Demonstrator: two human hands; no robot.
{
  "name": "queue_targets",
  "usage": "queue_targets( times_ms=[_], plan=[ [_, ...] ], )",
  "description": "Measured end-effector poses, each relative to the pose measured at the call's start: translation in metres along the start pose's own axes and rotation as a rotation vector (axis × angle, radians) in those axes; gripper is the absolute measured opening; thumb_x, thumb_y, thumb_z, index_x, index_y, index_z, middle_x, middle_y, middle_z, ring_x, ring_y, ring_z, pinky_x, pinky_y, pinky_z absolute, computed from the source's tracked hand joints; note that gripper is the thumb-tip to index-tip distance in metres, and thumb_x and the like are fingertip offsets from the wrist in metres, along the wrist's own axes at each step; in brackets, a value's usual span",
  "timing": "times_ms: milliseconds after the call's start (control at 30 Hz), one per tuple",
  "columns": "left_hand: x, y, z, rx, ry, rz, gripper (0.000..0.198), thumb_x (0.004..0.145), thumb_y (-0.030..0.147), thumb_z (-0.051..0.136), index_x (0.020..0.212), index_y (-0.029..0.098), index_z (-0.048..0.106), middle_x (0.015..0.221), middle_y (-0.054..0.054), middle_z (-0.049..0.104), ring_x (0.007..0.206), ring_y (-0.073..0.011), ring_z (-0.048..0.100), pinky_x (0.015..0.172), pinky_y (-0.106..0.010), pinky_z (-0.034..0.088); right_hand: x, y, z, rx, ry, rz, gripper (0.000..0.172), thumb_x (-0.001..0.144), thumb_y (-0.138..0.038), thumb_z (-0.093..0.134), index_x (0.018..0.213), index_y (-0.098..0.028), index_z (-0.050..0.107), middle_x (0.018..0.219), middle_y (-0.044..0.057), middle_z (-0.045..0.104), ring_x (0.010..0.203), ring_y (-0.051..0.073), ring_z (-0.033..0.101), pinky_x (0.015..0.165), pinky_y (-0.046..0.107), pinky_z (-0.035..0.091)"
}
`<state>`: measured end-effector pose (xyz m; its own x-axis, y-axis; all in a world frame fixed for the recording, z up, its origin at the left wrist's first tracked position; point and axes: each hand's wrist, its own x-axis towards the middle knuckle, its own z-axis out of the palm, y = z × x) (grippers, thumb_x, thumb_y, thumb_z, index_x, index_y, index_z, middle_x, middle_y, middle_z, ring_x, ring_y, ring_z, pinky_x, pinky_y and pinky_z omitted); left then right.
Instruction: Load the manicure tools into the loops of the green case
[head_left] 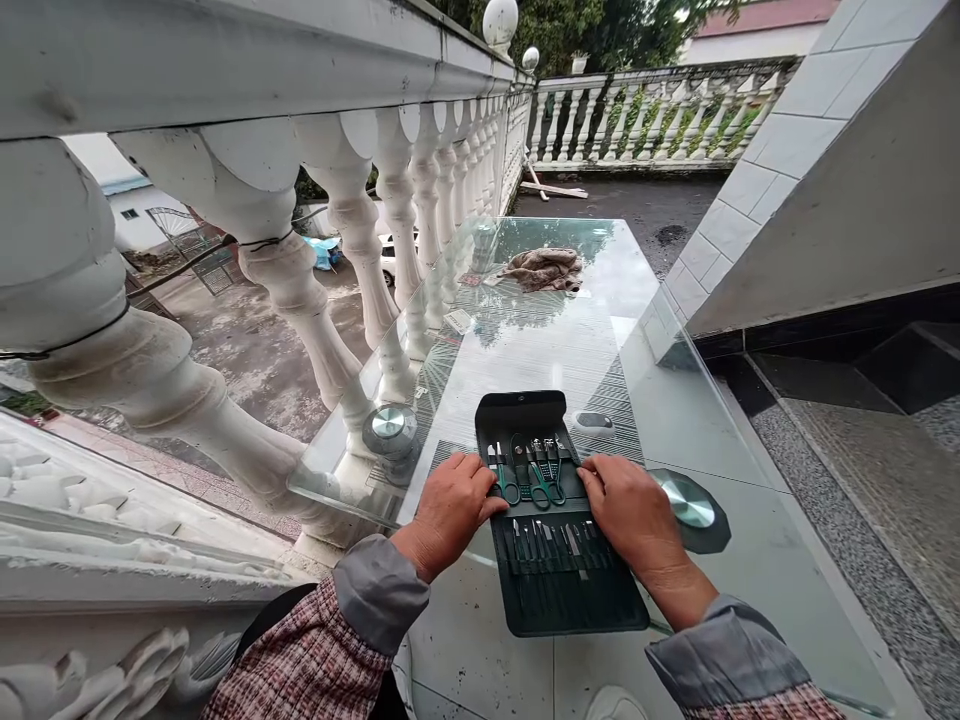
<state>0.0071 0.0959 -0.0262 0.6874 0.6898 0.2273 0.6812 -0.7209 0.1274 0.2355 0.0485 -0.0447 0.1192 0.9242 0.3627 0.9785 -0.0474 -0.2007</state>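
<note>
A black fold-out tool case (525, 415) lies open on the glass table (540, 340). Its upper row holds green-handled scissors and clippers (534, 478); its lower row holds several slim metal tools (556, 545). My left hand (450, 510) rests on the case's left edge, fingers curled against it beside the scissors. On the right edge lies my right hand (630, 515), its fingertips pressed on the case near the middle fold. Neither hand has lifted a tool out.
A crumpled brown cloth (546, 268) lies at the table's far end. Round metal table fittings (390, 428) (686, 502) show through the glass. A white balustrade (315, 250) runs close along the left; a tiled wall (810, 180) and steps stand right.
</note>
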Motion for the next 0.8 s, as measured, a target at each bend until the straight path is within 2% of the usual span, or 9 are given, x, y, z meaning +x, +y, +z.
queue_targets(
  times_ms=[233,400,800],
  plan=[
    [-0.001,0.001,-0.003,0.042,0.006,0.002,0.033,0.075,0.047,0.065,0.084,0.016,0.056,0.083,-0.004,0.055,0.078,-0.0203,0.049,0.069,-0.032,0.042,-0.004,-0.004,-0.005,0.112,-0.014,0.024,0.026,0.086,-0.038,0.047,0.094,-0.016,0.058,0.089,0.009,0.059,0.084,0.022,0.053,0.073,0.034,0.04],
    [0.001,0.004,-0.005,0.064,0.018,-0.014,0.027,0.078,0.041,0.066,0.079,0.017,0.054,0.081,-0.003,0.054,0.077,-0.0203,0.049,0.068,-0.032,0.042,-0.004,-0.01,-0.012,0.16,-0.062,0.024,0.034,0.08,-0.044,0.056,0.097,-0.015,0.058,0.092,0.009,0.058,0.087,0.023,0.053,0.077,0.035,0.042],
    [0.002,0.008,-0.006,0.055,0.029,-0.043,0.024,0.077,0.037,0.066,0.079,0.017,0.053,0.082,-0.003,0.053,0.077,-0.0203,0.049,0.067,-0.033,0.043,-0.004,-0.008,-0.017,0.218,-0.122,-0.043,0.03,0.073,-0.037,0.063,0.096,-0.018,0.058,0.094,0.007,0.058,0.09,0.023,0.053,0.078,0.036,0.043]
  ],
)
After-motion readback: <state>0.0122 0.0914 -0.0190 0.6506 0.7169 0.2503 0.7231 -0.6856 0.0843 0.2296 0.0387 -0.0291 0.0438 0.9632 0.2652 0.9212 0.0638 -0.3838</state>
